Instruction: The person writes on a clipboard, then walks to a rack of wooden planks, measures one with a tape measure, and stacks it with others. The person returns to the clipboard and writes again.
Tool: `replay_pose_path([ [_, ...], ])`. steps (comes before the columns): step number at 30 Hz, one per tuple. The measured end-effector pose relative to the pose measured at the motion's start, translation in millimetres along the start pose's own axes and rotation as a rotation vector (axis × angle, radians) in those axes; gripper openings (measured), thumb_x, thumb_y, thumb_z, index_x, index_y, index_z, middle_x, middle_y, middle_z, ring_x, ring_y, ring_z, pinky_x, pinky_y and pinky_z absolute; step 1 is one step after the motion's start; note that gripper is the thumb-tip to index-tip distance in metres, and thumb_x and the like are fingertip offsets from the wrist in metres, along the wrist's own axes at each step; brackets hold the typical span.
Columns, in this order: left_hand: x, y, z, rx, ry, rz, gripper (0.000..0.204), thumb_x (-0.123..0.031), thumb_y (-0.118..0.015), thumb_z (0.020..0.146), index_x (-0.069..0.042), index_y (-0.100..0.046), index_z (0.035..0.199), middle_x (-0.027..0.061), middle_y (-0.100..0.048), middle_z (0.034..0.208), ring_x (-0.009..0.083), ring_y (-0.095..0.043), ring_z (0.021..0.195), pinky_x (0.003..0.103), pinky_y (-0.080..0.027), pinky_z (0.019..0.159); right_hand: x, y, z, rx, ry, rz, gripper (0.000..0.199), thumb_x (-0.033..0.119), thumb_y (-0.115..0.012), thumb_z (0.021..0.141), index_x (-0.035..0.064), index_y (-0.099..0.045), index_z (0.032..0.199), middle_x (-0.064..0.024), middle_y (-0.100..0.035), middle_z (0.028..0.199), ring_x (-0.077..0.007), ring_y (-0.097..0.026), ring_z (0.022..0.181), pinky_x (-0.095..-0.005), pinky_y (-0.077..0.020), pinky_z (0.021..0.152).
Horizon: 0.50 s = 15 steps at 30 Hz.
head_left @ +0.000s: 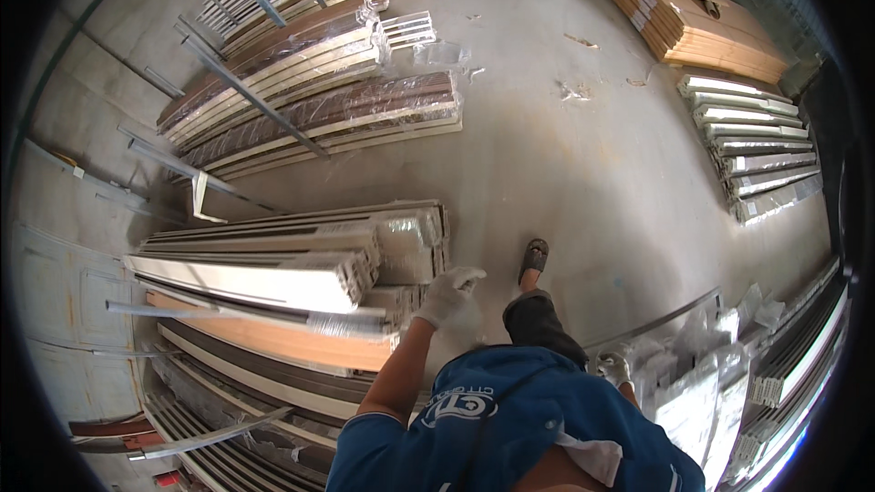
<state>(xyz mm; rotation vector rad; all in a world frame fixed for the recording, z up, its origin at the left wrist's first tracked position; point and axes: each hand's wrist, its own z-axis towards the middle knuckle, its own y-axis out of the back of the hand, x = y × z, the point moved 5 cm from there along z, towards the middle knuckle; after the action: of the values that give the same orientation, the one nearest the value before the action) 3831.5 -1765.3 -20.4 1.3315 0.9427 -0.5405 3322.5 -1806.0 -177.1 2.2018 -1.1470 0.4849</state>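
Head view (the only one): looks down past a blue shirt (pixel 510 428) to a concrete floor (pixel 583 182), with one sandaled foot (pixel 535 258) out in front. Has the left hand (pixel 448 299), in a pale glove, just beside the ends of a stack of long strips (pixel 251 278) on the left; loosely curled, not closed, with nothing visible in the grip (can't tell about contact with the ends). Has the right hand (pixel 616 368), apparently gloved too, low by the hip, near a pile under clear plastic wrap (pixel 702 392); mostly hidden, so can't tell if open, closed or gripping.

On progress, as a judgement: probably between two bits of handling, going by the bare grip on the left and the foot out front. Done: looks already sorted into rows, with wrapped bundles (pixel 365 114) farther up on the left, past some metal bars (pixel 251 96), plus more bundles (pixel 752 150) and folded cardboard (pixel 702 23) stacked on the right. Remaining: can't be counted from here (loose scraps of wrap (pixel 574 91) on the floor, too). Shows no clear finish point; maybe partway, low confidence.
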Motion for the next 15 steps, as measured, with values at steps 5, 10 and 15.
replay_pose_path([
  [5, 133.5, -3.3, 74.5, -0.014, 0.864, -0.442, 0.043, -0.039, -0.067, 0.088, -0.006, -0.069, 0.115, 0.0067, -0.069, 0.091, 0.0152, -0.063, 0.073, 0.03, -0.053, 0.062, 134.9, 38.0, 132.1, 0.117, 0.102, 0.031, 0.022, 0.006, -0.067, 0.082, 0.008, -0.066, 0.104, -0.0033, -0.063, 0.073, -0.0132, -0.057, 0.055, -0.0261, -0.0447, 0.045],
  [10, 180.3, -2.9, 90.4, 0.146, 1.28, -0.479, 0.038, -0.047, -0.068, 0.087, -0.01, -0.073, 0.097, 0.005, -0.068, 0.082, 0.015, -0.064, 0.069, 0.03, -0.053, 0.064, 342.0, 78.3, 247.3, -0.041, 0.21, -0.182, 0.019, 0.016, -0.063, 0.087, 0.0098, -0.069, 0.104, -0.0045, -0.066, 0.075, -0.0112, -0.059, 0.062, -0.0257, -0.0477, 0.054],
  [15, 185.8, -21.0, 180.5, -0.091, 1.266, -0.848, 0.034, -0.039, -0.076, 0.083, -0.011, -0.07, 0.102, 0.0028, -0.068, 0.085, 0.0163, -0.065, 0.073, 0.034, -0.054, 0.068, 557.0, 73.5, 356.9, -0.064, 0.408, -0.322, 0.023, 0.02, -0.069, 0.085, 0.0073, -0.069, 0.104, -0.005, -0.068, 0.078, -0.0133, -0.062, 0.066, -0.0289, -0.0502, 0.057],
])
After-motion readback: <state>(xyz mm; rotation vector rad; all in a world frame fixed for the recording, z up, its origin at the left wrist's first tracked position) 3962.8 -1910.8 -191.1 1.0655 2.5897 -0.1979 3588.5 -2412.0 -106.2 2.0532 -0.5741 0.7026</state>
